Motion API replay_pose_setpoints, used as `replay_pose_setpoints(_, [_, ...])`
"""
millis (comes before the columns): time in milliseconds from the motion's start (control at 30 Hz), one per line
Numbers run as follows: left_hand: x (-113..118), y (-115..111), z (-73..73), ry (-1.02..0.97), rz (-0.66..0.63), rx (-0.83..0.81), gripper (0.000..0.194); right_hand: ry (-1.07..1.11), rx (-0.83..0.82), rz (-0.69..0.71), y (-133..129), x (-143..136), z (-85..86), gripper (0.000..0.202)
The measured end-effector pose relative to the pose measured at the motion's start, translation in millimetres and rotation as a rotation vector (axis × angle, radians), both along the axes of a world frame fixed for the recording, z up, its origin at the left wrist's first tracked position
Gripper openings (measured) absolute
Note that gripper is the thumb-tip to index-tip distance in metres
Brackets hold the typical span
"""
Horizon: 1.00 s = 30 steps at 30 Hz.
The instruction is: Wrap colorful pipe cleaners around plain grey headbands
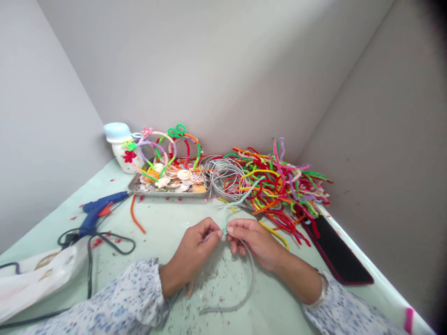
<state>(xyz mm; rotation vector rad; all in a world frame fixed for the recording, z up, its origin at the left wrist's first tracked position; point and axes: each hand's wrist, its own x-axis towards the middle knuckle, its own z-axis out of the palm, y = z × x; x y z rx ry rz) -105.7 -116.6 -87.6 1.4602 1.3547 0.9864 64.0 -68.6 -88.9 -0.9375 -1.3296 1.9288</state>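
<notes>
In front of me, my left hand and my right hand meet with pinched fingertips. Between them is the lower end of a mint-green pipe cleaner, which rises and bends toward the pile behind. A short lilac fuzzy length shows inside my left hand's grip. From under my right fingers a grey wire curves down to the table, its free end lying nearer me. How the mint-green pipe cleaner is joined to the wire is hidden by the fingertips.
Behind stand a coil of silver wire, a heap of coloured pipe cleaners and a metal tray with shells and decorated headbands. A blue glue gun with a black cord lies left. A dark phone-like slab lies right.
</notes>
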Motion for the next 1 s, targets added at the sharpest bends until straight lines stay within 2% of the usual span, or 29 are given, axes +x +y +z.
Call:
replay_pose_setpoints(500, [0.8, 0.7, -1.9, -0.07, 0.022, -0.041, 0.022, -0.006, 0.096, 0.012, -1.7, 1.0, -4.0, 0.019])
replay_pose_setpoints(1000, [1.0, -0.2, -0.9, -0.061, 0.013, -0.048, 0.021, 0.022, 0.057, 0.028, -1.2, 1.4, -5.3, 0.017])
